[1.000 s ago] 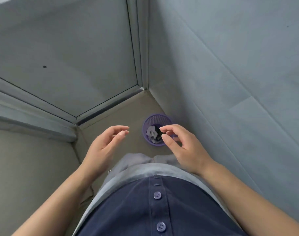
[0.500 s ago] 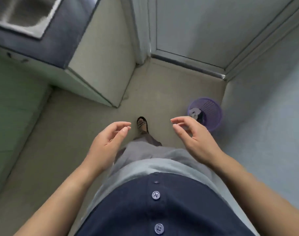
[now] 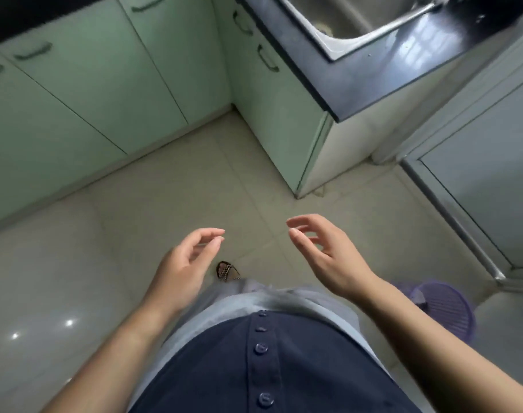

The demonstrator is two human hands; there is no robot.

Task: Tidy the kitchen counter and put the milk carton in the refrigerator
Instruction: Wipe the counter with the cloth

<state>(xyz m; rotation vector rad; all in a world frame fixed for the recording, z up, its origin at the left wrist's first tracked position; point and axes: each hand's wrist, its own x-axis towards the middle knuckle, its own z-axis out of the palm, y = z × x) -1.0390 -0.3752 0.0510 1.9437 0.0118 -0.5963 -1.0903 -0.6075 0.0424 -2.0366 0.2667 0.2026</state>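
My left hand point(image 3: 185, 263) hangs in front of my body with the fingers loosely curled and apart, holding nothing. My right hand point(image 3: 323, 254) is level with it, also empty, fingers spread. Both are over the tiled floor, well short of the dark kitchen counter point(image 3: 382, 76) at the upper right, where a steel sink point(image 3: 343, 22) is set in. No milk carton or refrigerator is in view.
Pale green cabinet doors point(image 3: 105, 79) run along the left and meet the sink cabinet in a corner. A purple mesh waste bin point(image 3: 445, 311) stands on the floor behind my right forearm. A metal-framed door point(image 3: 478, 162) is at the right. My sandalled foot point(image 3: 226, 271) shows below.
The view has swung left from the wall corner and bin to the cabinets and sink. My right hand dropped a small dark item into the bin and is now empty.
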